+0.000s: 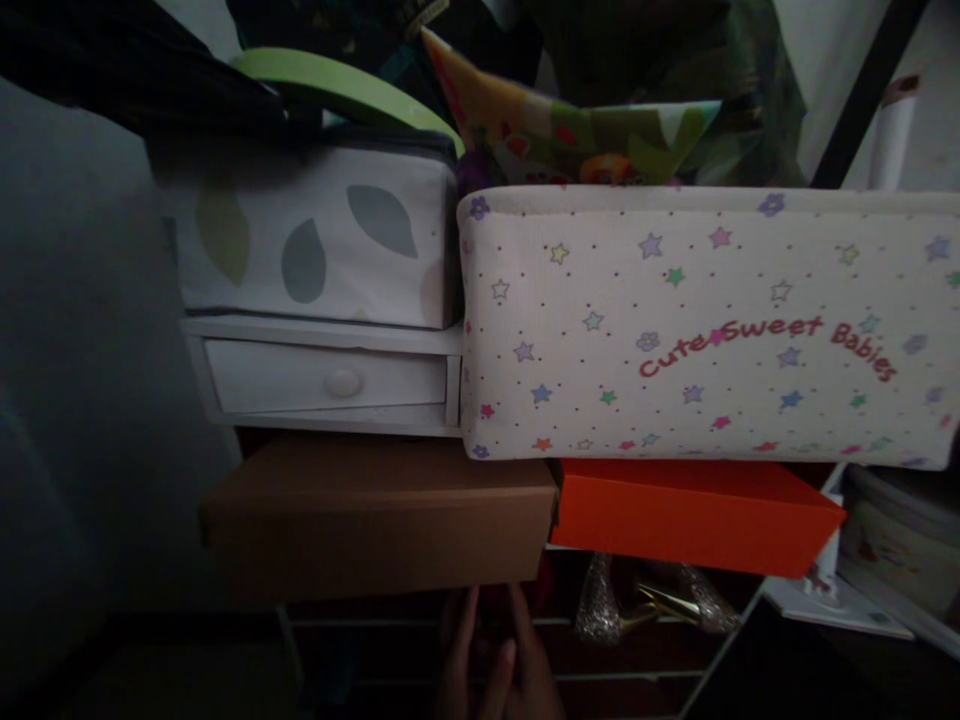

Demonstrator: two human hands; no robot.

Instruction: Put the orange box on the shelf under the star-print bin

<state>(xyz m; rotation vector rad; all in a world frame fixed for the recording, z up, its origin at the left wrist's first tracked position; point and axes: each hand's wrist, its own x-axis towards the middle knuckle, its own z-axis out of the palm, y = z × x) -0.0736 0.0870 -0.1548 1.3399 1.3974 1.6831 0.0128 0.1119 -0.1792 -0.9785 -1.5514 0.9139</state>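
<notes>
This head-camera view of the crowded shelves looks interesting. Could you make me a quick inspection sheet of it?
Surface: white wire rack, dimly lit.
Things: brown cardboard box, orange box and glittery silver items nearest the hands.
Clutter: star-print fabric bin lettered "Cute Sweet Babies", leaf-print box, white drawer unit, patterned bag.
Hands: the person's hands show dimly below the brown box; nothing held can be made out.
Cables: nothing seen.
Surroundings: grey wall at left.
</notes>
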